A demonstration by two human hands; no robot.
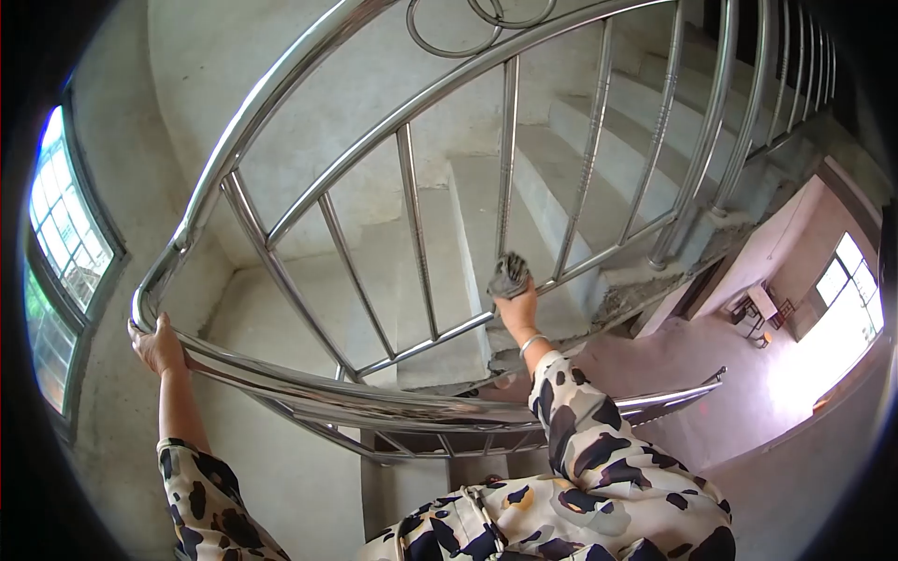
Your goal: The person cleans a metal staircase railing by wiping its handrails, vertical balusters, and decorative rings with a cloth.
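My left hand [159,345] is wrapped round the shiny steel handrail [309,379] where it bends at the far left. My right hand [517,310] reaches over the handrail, closed on a crumpled grey cloth [510,275]. The cloth lies against the lower end of an upright steel baluster [508,168], just above the bottom rail [440,334]. Part of the baluster is hidden behind the cloth and hand. A bracelet circles my right wrist, and both sleeves carry a dark-spotted pattern.
Concrete stairs [552,187] climb to the right behind the railing. A window [61,215] is in the left wall. Through the stair opening, a lower floor [711,393] shows far below, with a chair-like item [758,313] and a bright window [847,271].
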